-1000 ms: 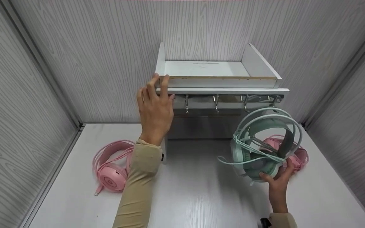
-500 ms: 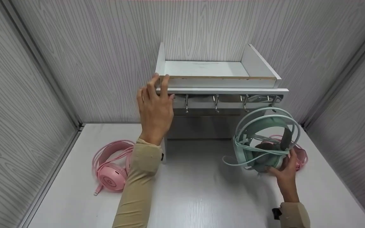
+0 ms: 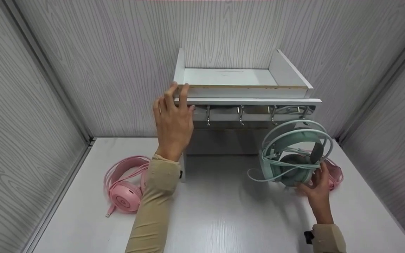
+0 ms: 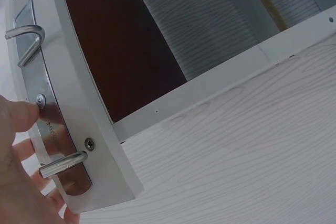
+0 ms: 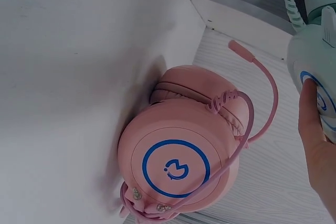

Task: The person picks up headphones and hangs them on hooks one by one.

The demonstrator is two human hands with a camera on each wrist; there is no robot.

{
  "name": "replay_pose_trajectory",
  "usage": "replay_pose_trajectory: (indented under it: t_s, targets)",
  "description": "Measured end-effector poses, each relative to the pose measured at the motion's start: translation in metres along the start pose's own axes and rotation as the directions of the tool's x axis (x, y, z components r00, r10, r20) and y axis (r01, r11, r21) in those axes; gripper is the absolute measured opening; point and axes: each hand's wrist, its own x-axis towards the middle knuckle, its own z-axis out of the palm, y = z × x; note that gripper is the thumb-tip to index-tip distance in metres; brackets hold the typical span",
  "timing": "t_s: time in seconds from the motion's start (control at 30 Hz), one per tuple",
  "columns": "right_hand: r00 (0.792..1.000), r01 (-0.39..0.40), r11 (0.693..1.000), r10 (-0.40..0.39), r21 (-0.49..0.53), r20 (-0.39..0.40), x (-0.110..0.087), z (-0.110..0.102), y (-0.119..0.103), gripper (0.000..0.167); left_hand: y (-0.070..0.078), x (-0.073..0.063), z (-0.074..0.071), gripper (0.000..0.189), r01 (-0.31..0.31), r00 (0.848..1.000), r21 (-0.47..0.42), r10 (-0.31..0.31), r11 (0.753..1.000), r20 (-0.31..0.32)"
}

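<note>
Pinching one ear cup (image 5: 307, 48) of the mint headset (image 3: 295, 165), the right hand (image 3: 317, 196) has thumb and fingers closed in on it, so yeah, that one's held. Left hand (image 3: 174, 128) has its fingers hooked over the front of the rack (image 3: 246, 92) at the left end, thumb (image 4: 23, 115) against the metal strip, bracing it I'd guess.

The mint headset is right under the rightmost hook (image 3: 304, 113), and looks clear of the counter (image 3: 216, 218). Can't tell whether the hook has actually caught the headband, so I'd call this one mostly done at best: it's up at the hooks but not let go.

Further out, one pink headset (image 3: 125, 197) lies on the counter left of the rack, beside the left sleeve (image 3: 155, 203). The other pink headset (image 5: 176, 161) is at the right, partly hidden behind the mint one from above. Neither's hung, so if they count, that's two left.
</note>
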Motion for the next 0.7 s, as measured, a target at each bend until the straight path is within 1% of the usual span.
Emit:
replay_pose_trajectory:
  t_s: [0.13, 0.3, 0.37, 0.5, 0.6, 0.7]
  targets:
    - [1.000, -0.021, 1.000, 0.021, 0.003, -0.016, -0.003, 0.003, 0.002, 0.096, -0.003, 0.000, -0.002, 0.054, 0.007, 1.000, 0.007, -0.007, 1.000, 0.009]
    - [1.000, -0.009, 1.000, 0.009, 0.020, -0.019, -0.005, 0.006, 0.005, 0.087, -0.005, 0.001, -0.004, 0.054, 0.020, 1.000, -0.009, -0.020, 1.000, 0.012]
    - [1.000, 0.001, 1.000, 0.000, 0.031, -0.020, -0.006, 0.006, 0.007, 0.083, -0.006, 0.001, -0.004, 0.054, 0.019, 1.000, -0.013, -0.019, 1.000, 0.013]
    - [0.999, -0.012, 0.999, 0.014, 0.045, -0.038, -0.010, 0.004, 0.011, 0.075, -0.005, 0.000, -0.004, 0.053, 0.006, 1.000, -0.018, -0.006, 1.000, 0.001]
    - [0.998, -0.023, 0.998, 0.027, 0.060, -0.056, -0.013, 0.003, 0.012, 0.073, -0.004, -0.002, -0.004, 0.052, -0.001, 1.000, -0.026, 0.001, 1.000, -0.010]
    - [0.997, -0.029, 0.997, 0.034, 0.074, -0.064, -0.013, 0.002, 0.012, 0.072, -0.004, -0.001, -0.005, 0.051, 0.003, 1.000, -0.026, -0.003, 1.000, -0.007]
